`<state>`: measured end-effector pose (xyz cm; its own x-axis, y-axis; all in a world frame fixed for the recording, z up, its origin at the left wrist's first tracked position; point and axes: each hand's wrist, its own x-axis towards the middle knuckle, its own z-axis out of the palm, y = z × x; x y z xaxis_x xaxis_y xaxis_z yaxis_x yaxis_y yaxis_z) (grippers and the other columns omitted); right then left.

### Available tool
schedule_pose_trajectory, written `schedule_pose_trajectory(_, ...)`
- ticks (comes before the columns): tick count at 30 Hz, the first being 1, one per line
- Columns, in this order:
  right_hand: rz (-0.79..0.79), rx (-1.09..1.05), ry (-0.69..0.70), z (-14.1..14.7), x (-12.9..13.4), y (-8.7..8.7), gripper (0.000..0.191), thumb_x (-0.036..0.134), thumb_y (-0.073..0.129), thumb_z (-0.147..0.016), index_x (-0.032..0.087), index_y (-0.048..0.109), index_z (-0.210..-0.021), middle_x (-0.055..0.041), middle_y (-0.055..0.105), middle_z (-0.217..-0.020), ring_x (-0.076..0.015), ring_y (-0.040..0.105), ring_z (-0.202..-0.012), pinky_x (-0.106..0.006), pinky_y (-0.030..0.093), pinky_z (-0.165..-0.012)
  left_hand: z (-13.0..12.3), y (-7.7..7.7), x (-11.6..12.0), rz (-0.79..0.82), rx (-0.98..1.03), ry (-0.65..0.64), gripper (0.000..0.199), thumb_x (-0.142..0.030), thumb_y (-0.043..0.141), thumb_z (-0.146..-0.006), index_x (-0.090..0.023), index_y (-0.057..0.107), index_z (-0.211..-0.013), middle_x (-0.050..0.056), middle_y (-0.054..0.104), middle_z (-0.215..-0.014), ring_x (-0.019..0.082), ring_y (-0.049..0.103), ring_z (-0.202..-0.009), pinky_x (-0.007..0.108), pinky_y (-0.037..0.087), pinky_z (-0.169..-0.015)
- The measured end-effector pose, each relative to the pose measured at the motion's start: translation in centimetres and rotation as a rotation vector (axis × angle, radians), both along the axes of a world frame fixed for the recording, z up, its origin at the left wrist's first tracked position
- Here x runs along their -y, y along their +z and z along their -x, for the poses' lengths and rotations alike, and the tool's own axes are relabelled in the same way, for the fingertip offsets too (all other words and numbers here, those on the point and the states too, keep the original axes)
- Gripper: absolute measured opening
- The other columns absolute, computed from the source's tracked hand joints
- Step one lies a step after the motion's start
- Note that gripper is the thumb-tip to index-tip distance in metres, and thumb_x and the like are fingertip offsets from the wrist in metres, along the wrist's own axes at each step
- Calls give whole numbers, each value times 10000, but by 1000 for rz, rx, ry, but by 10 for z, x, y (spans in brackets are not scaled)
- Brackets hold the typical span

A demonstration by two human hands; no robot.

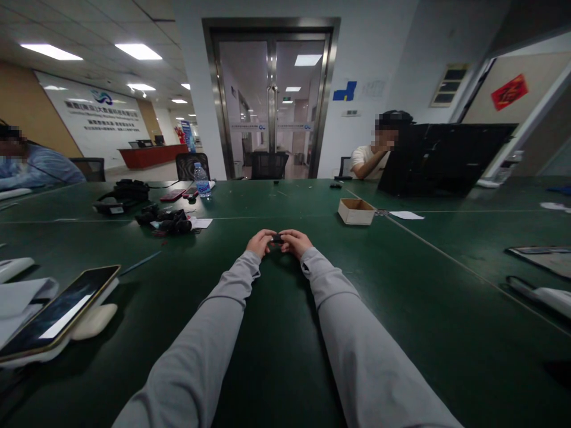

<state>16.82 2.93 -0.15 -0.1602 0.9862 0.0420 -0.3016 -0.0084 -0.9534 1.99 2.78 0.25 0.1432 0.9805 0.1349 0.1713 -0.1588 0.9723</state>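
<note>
Both my arms reach forward over the green table (pixel 276 333), and my hands meet near the middle of the head view. Between them is a small black object (pixel 277 238), too small to tell its kind. My left hand (pixel 260 242) pinches its left end with closed fingers. From the other side, my right hand (pixel 295 242) grips the right end, fingers curled. Parts of the object are hidden behind the fingertips. A dark shadow lies on the tabletop under the hands.
An open cardboard box (pixel 355 213) stands to the right, with a large black monitor (pixel 441 157) beyond. Leftward are a water bottle (pixel 202 181), black gear (pixel 165 220) and a phone (pixel 62 309). One person (pixel 368 160) sits behind the monitor, another (pixel 40 163) at far left.
</note>
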Motion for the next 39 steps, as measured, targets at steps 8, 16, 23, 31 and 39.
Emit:
schedule_pose_trajectory(8,-2,7,-5,0,1,1,102,72,588,-705,124,582,-794,-7,589,-514,-104,543,-385,-191,497,-399,-1,-1,0,-45,-12,26,264,-270,414,-738,-152,588,-897,-29,493,-539,43,404,-376,144,294,-353)
schedule_pose_trajectory(16,17,5,-12,1,1,2,103,53,571,-714,120,575,-793,-11,590,-515,-102,539,-380,-185,490,-391,-1,-1,-1,-18,19,11,228,-206,458,-707,-146,578,-892,-29,514,-554,43,402,-369,156,304,-355)
schedule_pose_trajectory(23,10,-2,-11,1,0,0,103,57,578,-710,121,579,-790,-6,591,-518,-100,538,-378,-188,495,-391,-1,-3,-2,-30,16,0,240,-264,441,-726,-147,592,-871,-28,517,-549,45,406,-376,161,312,-372)
schedule_pose_trajectory(31,14,-4,-11,1,0,1,102,53,571,-714,119,579,-792,-12,591,-512,-105,539,-376,-190,492,-390,-1,-2,-1,-57,18,9,223,-234,453,-704,-152,597,-854,-34,508,-530,48,404,-371,166,308,-374)
schedule_pose_trajectory(39,-4,-6,-3,0,0,-1,102,55,566,-713,116,579,-793,-16,593,-513,-105,537,-376,-189,488,-390,-1,-2,0,-74,5,14,239,-280,427,-740,-146,600,-837,-33,493,-492,52,393,-363,167,304,-376)
